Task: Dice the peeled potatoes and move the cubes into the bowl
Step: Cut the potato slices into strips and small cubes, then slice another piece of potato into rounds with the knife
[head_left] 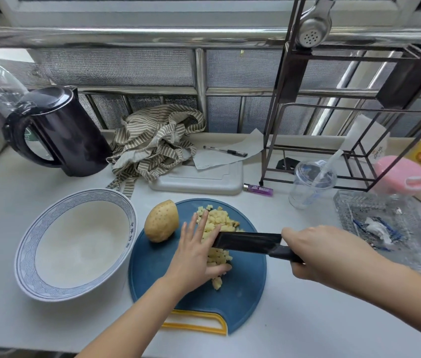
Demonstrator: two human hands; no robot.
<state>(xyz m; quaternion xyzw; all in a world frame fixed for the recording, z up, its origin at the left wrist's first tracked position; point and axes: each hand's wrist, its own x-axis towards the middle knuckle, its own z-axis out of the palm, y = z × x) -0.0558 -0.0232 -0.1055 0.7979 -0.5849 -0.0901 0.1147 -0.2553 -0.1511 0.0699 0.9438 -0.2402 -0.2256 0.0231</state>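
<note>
Left hand (196, 254) lay palm-down on the potato cubes (217, 223), fingers straight and spread, tips pointing away from the person, thumb out to the right. It grasped nothing.

Right hand (317, 251) had its fingers wrapped round the black handle of the knife (246, 242). The knife's long axis ran left to right, tip toward the left fingers and meeting them at the ring-finger side. The broad face of the blade was turned up toward the camera.

The cubes made a loose pile on the round blue cutting board (243, 293). Part of it lay past the left fingertips, part under the fingers and palm, and a few pieces were nearer than the thumb. The knife crossed over the pile's middle.

A whole potato (161, 220) sat on the board just left of the left fingers, apart from them. Its long axis ran away from the person and leaned right, narrower end far. It overhung the board's left edge slightly.

The bowl (29, 244) stood well left of the fingers, mouth up, nothing inside. Its rim was close against the board's left edge; I could not tell whether they touched.

Bare board showed nearer than the left thumb and below the knife handle, down to the yellow grip at the near edge. Beyond the fingertips, past the board's far edge, sat a white tray (199, 183), with a purple lighter (258, 189) to its right.
</note>
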